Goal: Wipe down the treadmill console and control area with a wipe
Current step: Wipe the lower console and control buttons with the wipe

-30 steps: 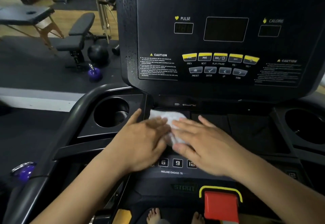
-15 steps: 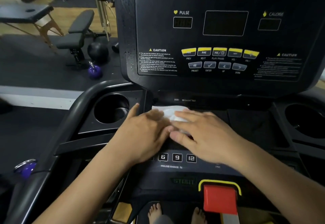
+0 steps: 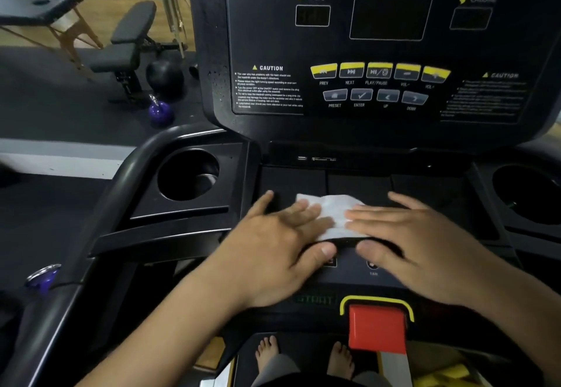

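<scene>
On the tray [image 3: 291, 180] below the console [image 3: 379, 52], the wipe [image 3: 331, 213] lies flat. Left hand [image 3: 279, 247] and right hand [image 3: 416, 244] both press it with straight, spread fingers, nothing pinched, thumbs just off its near edge.

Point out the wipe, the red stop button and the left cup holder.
wipe [image 3: 332, 204], head view, bare white middle.
red stop button [image 3: 376, 329], head view, top face.
left cup holder [image 3: 212, 168], head view, inner wall.
</scene>
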Demonstrator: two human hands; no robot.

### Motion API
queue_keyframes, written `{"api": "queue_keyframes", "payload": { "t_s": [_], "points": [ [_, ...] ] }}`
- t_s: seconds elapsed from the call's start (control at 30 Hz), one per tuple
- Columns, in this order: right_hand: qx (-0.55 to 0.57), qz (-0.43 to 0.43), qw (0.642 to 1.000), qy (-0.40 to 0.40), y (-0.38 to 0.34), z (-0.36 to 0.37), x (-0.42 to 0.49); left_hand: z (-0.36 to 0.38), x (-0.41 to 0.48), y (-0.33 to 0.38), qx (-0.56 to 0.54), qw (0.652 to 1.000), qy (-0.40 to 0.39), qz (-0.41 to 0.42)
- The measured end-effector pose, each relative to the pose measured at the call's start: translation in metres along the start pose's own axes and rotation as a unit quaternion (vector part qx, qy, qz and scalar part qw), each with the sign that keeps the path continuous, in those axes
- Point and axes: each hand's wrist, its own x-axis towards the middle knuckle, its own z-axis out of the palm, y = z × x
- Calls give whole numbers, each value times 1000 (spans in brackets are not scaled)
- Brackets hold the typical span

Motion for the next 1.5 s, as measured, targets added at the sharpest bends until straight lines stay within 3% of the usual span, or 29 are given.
{"api": "queue_keyframes", "payload": {
  "t_s": [0.13,0.27,0.4,0.67,0.8,1.0,1.23,1.5],
  "points": [
    [-26,45,998,22,16,-1,-19,13,24,26,0,1000,11,21],
    [13,13,999,46,-16,5,2,9,9,16,64,995,76,22],
    [0,12,1000,28,-18,10,5,0,3,1,86,994,69,3],
    [11,140,988,66,42,1,-57,20,63,62,35,994,60,82],
    [13,87,992,95,7,6,-31,14,39,41,44,993,70,79],
    [25,54,998,36,-23,13,0,5,16,20,178,982,63,11],
    [-2,137,990,43,10,1,-42,14,47,62,128,987,86,52],
    [0,114,993,15,-17,-2,-3,14,37,37,129,988,83,6]
  ]
}}
